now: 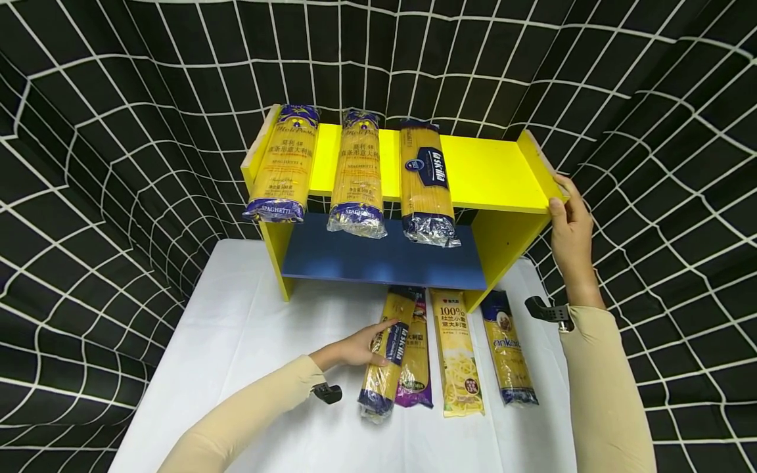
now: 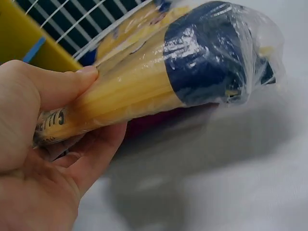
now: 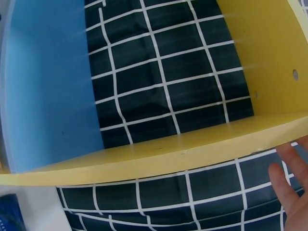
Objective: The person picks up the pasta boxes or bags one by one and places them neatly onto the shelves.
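Note:
My left hand point(image 1: 355, 346) grips a clear-wrapped pack of spaghetti point(image 1: 378, 384) with dark blue ends, tilted above the white table. In the left wrist view, the thumb lies over the spaghetti pack point(image 2: 130, 96) and fingers are beneath it. Partly behind it is a purple-ended pasta pack point(image 1: 416, 358). At the upper right corner of the yellow shelf point(image 1: 491, 167), my right hand point(image 1: 573, 236) holds the side board. The right wrist view shows only some fingers of the right hand point(image 3: 293, 180) by the board's edge; the rest is out of frame.
Three spaghetti packs, left point(image 1: 284, 161), middle point(image 1: 357, 171) and right point(image 1: 426, 177), lean on the top tier. A blue board point(image 1: 378, 253) forms the lower tier. A yellow pasta pack point(image 1: 457, 355) and a blue-ended one point(image 1: 508, 351) lie on the white table point(image 1: 266, 394). Black gridded cloth surrounds everything.

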The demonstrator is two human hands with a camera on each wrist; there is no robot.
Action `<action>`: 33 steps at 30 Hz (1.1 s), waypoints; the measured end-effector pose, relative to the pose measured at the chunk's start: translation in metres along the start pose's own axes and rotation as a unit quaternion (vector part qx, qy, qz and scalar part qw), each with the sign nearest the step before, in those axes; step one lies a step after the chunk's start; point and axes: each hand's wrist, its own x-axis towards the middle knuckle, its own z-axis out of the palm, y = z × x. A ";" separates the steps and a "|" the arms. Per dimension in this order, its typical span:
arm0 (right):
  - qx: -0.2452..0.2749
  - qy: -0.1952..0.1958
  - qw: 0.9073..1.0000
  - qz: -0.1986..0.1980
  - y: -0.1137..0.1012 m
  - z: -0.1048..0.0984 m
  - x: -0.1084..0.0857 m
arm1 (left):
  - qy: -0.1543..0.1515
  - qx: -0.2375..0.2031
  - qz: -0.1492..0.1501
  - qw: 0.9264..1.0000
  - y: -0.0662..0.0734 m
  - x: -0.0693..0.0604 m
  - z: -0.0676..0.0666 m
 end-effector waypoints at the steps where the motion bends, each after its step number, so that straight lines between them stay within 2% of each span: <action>1: 0.001 0.000 1.000 0.001 0.000 0.000 0.000 | -0.007 0.003 0.007 1.000 0.004 0.000 0.002; 10: -0.008 0.002 1.000 0.006 -0.001 0.000 -0.001 | -0.060 0.013 0.092 0.994 0.055 0.001 0.005; 14: -0.011 -0.003 1.000 0.008 -0.002 0.000 -0.002 | -0.077 0.020 0.117 0.990 0.087 -0.006 -0.002; 19: -0.017 -0.009 1.000 0.015 -0.004 -0.001 -0.002 | -0.093 0.032 0.141 0.985 0.131 -0.018 -0.019; 21: -0.018 -0.012 1.000 0.016 -0.004 -0.001 -0.002 | -0.101 0.023 0.146 0.984 0.147 -0.023 -0.025; 26: -0.021 -0.013 1.000 0.015 -0.004 -0.001 -0.002 | -0.135 -0.051 0.155 0.977 0.185 -0.035 -0.035; 28: -0.021 -0.012 1.000 0.014 -0.004 -0.001 -0.002 | -0.144 -0.067 0.161 0.974 0.202 -0.040 -0.038; 33: -0.011 -0.012 1.000 0.010 -0.003 -0.002 -0.003 | -0.132 -0.064 0.176 0.973 0.247 -0.053 -0.044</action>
